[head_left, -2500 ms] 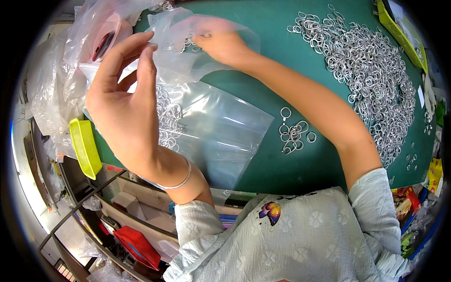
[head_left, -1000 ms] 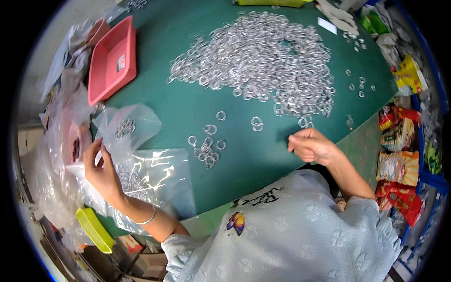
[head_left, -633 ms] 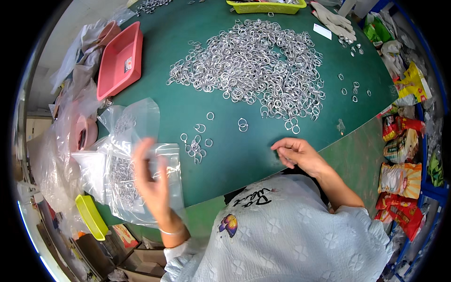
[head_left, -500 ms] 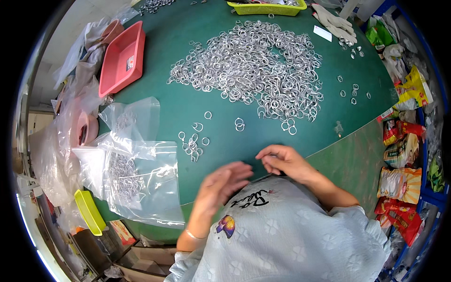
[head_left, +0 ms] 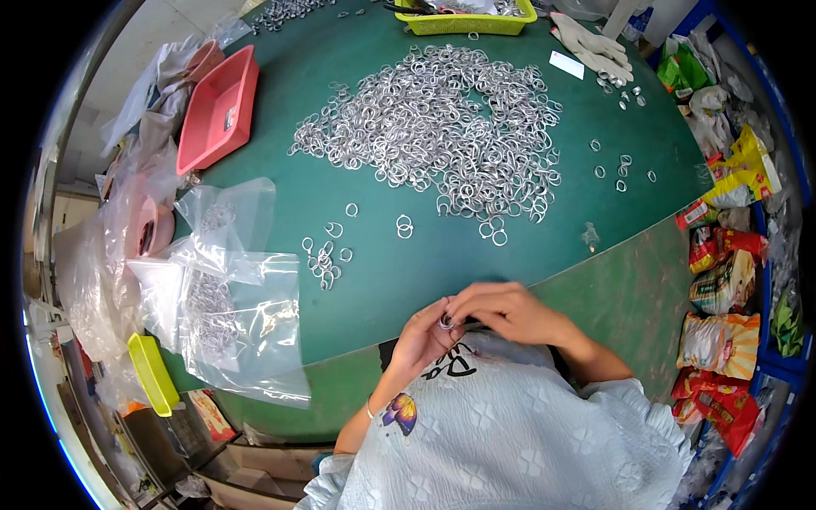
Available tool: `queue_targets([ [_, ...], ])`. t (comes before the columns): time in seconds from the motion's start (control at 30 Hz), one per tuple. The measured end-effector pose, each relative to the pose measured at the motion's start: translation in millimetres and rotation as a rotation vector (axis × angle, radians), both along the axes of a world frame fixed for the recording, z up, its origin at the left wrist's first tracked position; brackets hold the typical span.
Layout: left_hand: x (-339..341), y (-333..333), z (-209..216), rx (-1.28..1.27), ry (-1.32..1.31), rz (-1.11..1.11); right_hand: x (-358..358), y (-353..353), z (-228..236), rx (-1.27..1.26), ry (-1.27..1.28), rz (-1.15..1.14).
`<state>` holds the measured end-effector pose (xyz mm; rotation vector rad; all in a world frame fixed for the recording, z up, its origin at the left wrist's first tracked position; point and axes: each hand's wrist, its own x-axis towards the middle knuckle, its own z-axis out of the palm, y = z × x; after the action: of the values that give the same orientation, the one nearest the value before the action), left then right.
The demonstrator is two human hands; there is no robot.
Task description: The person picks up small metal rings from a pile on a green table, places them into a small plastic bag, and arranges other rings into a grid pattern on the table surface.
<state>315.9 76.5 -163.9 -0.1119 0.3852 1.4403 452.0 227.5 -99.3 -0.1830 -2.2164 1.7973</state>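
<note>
Left hand and right hand meet at a metal ring by the near edge of the bench

The hands come together just in front of the person's light shirt. The left hand, palm turned up, pinches the ring between thumb and fingers. The right hand reaches over from the other side with its fingers bent and its fingertips at the ring; whether it grips too cannot be told, since its fingers cover part of the spot.

On the green bench top, a small cluster of rings lies beyond the left hand, with a few singles around it. A pair of rings lies to its right. Farther back spreads a big heap of rings, and a handful of loose rings sits well apart on the right.

To the left, a large clear bag lies flat with rings inside, and a smaller clear bag, also with rings in it, lies just beyond. A pink tray stands behind them.

At the far side are a yellow-green basket of metal pieces, a pale work glove and a white card. Colourful packets line the right.
</note>
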Motion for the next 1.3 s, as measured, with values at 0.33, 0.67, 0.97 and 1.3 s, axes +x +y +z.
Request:
queue_targets([
  [0.33,23,-7,15,-0.236,0.281,-0.27,11,22,-44,0.752,-0.13,-0.642],
  [0.67,34,-6,5,-0.031,0.34,-0.236,20,2,-29,-1.163,0.015,-0.389],
  [0.97,35,11,44,-0.141,0.717,0.114,18,-18,-23,-0.688,0.001,-0.394],
  [1.3,33,15,37,-0.183,0.536,0.256,9,-23,-15,-0.229,0.089,-0.372],
])
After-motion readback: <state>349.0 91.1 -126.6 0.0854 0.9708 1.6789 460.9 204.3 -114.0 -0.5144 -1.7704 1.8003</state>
